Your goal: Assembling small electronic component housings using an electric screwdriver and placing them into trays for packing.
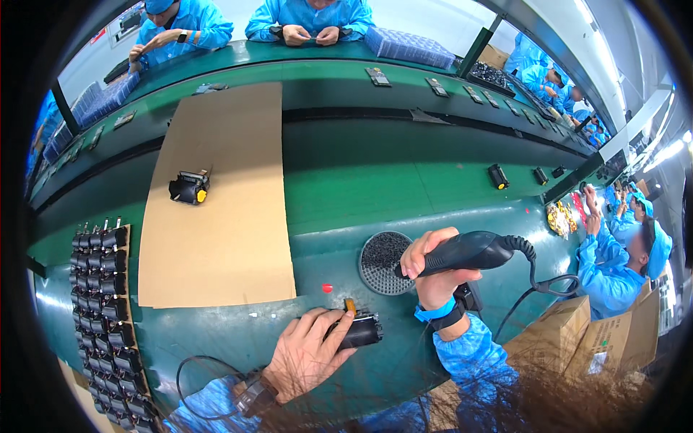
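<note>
My left hand [304, 355] rests on the green bench, its fingers and thumb closed on a small black module [363, 331] with an orange ribbon tab [350, 306] sticking up. In my right hand [435, 285] is a black electric screwdriver [468, 251], lying almost level with its coiled cord running off to the right. Its tip end points left over a round grey dish [386, 282] full of tiny black screws [382, 249]. Whether the tip touches the screws I cannot tell.
A cardboard sheet [216, 252] lies at left with one black module [189, 187] on it. Farther left stand rows of black modules [101, 289]. A red scrap [327, 288] lies near my left hand. Cardboard boxes [556, 335] stand at right. Co-workers [310, 18] sit across the line.
</note>
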